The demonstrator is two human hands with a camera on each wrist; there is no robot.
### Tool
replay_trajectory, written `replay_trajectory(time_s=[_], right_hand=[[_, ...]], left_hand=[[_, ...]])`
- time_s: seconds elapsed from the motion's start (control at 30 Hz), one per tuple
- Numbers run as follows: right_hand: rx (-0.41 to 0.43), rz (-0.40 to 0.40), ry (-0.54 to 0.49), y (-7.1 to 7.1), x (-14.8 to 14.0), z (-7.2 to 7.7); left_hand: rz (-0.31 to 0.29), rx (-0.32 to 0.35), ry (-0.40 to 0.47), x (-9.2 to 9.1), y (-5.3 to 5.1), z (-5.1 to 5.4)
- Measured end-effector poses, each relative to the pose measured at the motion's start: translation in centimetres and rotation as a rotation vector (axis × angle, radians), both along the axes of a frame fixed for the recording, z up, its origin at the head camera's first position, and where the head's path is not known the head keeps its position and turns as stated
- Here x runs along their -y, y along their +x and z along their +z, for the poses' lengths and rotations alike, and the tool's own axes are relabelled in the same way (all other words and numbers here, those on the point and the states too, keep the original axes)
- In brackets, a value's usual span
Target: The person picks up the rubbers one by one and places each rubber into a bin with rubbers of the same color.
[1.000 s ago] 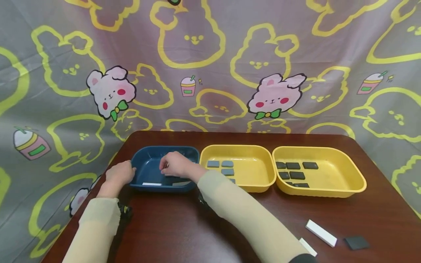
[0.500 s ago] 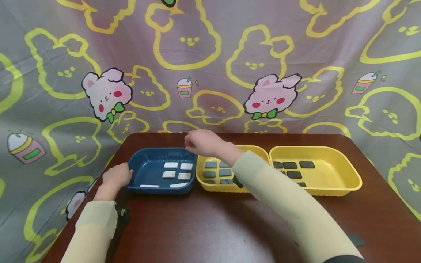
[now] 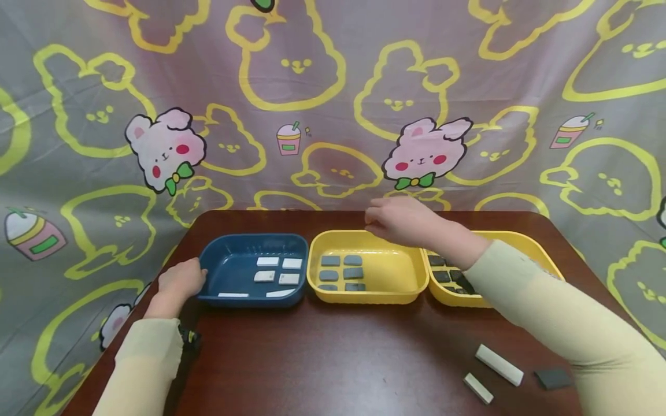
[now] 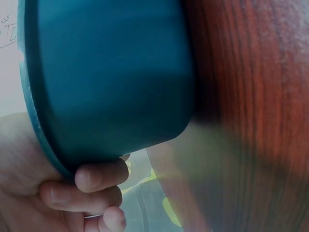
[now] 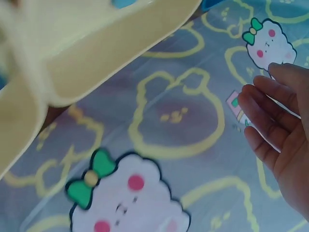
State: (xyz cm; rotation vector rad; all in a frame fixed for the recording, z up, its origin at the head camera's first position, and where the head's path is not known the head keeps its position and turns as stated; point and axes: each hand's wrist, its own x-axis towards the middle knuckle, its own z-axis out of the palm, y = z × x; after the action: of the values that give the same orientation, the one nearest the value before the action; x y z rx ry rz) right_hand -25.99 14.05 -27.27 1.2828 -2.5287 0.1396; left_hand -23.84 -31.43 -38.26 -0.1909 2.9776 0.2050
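Observation:
My left hand [image 3: 182,281] grips the left end of a blue plastic tray [image 3: 250,301]. In the left wrist view, the fingers [image 4: 99,176] curl at the tray's rim and outer wall. White rectangular pieces [image 3: 267,262] lie inside that tray, mostly toward its right side. My right hand [image 3: 403,219] is raised over the back of the middle yellow tray [image 3: 398,271], near the right yellow tray [image 3: 439,297]. The right wrist view shows this hand [image 5: 285,125] with nothing in it, its fingers loosely bent. Grey pieces [image 3: 330,260] stand in rows in the middle tray.
Black pieces [image 3: 441,276] lie in the right yellow tray, partly hidden by my right forearm. On the table's front right are a long white bar [image 3: 499,365], a shorter white bar [image 3: 478,388] and a dark grey piece [image 3: 553,378]. A patterned curtain [image 3: 322,115] hangs behind.
My right hand has risen out of the blue tray and moved right, past the middle tray's left side. White pieces it covered now show. My left hand stays on the blue tray.

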Motion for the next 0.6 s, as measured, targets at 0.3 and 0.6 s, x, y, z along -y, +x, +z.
replay_trajectory(time_s=[0.3,0.6], right_hand=[[-0.045,-0.083,0.060,4.8,-7.4,-1.6],[-0.054,-0.138,-0.064,10.8,-12.8,-5.9]], left_hand=[[0.005,-0.007,-0.011,0.1,0.0,-0.1],[0.006,-0.008,0.001,0.2,-0.1,-0.3]])
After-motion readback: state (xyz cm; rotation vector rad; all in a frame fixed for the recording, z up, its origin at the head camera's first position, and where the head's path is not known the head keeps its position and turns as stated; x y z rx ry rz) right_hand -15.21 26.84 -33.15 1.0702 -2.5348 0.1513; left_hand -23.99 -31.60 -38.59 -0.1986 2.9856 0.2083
